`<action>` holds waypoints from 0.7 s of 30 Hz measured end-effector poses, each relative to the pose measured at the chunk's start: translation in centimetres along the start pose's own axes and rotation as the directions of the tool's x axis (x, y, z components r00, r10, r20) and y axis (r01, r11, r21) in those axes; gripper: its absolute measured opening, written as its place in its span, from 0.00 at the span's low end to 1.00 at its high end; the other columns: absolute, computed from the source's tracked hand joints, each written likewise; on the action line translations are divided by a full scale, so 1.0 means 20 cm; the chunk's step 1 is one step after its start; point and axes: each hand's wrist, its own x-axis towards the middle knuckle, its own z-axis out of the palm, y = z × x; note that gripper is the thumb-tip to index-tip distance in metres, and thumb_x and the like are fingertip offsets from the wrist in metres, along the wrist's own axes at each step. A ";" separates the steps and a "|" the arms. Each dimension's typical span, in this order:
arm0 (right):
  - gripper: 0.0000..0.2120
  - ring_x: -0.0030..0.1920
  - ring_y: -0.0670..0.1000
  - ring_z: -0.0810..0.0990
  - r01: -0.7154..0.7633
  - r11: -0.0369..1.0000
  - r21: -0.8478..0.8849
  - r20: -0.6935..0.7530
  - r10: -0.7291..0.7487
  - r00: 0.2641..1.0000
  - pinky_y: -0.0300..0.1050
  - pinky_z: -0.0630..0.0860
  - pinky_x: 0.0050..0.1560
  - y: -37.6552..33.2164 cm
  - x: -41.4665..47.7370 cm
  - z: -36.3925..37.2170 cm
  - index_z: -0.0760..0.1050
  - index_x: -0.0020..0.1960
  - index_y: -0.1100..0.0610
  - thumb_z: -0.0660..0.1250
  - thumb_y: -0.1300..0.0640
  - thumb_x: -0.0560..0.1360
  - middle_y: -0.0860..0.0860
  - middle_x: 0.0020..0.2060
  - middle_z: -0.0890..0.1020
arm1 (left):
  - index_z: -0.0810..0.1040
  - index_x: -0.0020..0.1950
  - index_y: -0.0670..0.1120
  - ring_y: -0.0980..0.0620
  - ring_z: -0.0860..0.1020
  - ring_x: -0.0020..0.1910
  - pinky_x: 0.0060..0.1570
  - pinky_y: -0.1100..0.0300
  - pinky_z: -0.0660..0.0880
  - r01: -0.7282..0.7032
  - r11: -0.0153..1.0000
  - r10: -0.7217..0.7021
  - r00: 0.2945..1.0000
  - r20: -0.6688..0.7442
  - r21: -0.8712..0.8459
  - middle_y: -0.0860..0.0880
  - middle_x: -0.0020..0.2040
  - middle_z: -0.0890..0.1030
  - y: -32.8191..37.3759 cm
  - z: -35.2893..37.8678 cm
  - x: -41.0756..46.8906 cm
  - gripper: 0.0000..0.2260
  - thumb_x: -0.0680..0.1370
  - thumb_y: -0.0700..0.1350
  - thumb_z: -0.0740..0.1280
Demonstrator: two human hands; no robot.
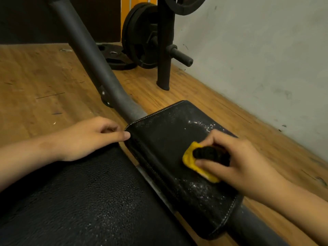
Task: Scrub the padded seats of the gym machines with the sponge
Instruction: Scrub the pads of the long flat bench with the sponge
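Sponge [192, 160]: yellow, dark scrub face, gripped in my right hand [236, 160] on soapy black seat pad [168, 139]. My left hand [88, 137] loosely curled, empty. No writing legible.

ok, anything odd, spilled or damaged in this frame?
Nothing broken. White suds streak the small black pad around the sponge in the right hand, as expected from scrubbing. A weight plate lies flat on the scuffed wooden floor beside the rack rather than racked. The left hand rests at the pad's edge.

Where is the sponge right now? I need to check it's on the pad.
The sponge is right of centre, pressed onto the small black pad by the right hand.
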 end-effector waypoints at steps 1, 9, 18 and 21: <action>0.11 0.40 0.36 0.77 -0.053 0.998 -0.041 -0.056 0.051 0.997 0.28 0.68 0.36 0.07 0.03 -0.03 0.71 0.41 0.45 0.74 0.50 0.70 0.35 0.39 0.79 | 0.79 0.40 0.45 0.46 0.77 0.36 0.44 0.45 0.73 0.002 0.998 -0.002 1.000 -0.006 0.068 0.44 0.35 0.77 0.01 -0.01 0.00 0.34 0.62 0.76 0.57; 0.09 0.43 0.49 0.76 -0.325 0.938 -0.123 -0.320 0.272 0.908 0.39 0.67 0.33 0.37 0.37 -0.08 0.72 0.48 0.51 0.71 0.54 0.73 0.46 0.41 0.77 | 0.82 0.47 0.52 0.57 0.80 0.43 0.55 0.56 0.74 0.115 0.991 -0.104 0.984 -0.142 0.072 0.53 0.41 0.84 0.12 0.09 0.11 0.31 0.67 0.73 0.53; 0.11 0.45 0.40 0.78 -0.131 0.991 0.008 -0.149 0.131 0.980 0.37 0.74 0.43 0.05 0.26 0.07 0.70 0.45 0.47 0.73 0.51 0.71 0.42 0.44 0.80 | 0.82 0.50 0.50 0.58 0.80 0.45 0.52 0.65 0.71 0.146 0.988 -0.134 0.976 -0.171 0.055 0.50 0.45 0.84 0.15 0.09 0.10 0.30 0.67 0.69 0.53; 0.10 0.45 0.38 0.77 -0.050 0.997 0.053 -0.031 0.052 0.998 0.32 0.70 0.41 -0.01 0.15 0.07 0.72 0.44 0.47 0.73 0.52 0.71 0.41 0.41 0.79 | 0.82 0.50 0.50 0.58 0.79 0.46 0.49 0.68 0.70 0.159 0.986 -0.148 0.973 -0.176 0.050 0.50 0.46 0.84 0.15 0.09 0.10 0.24 0.73 0.66 0.56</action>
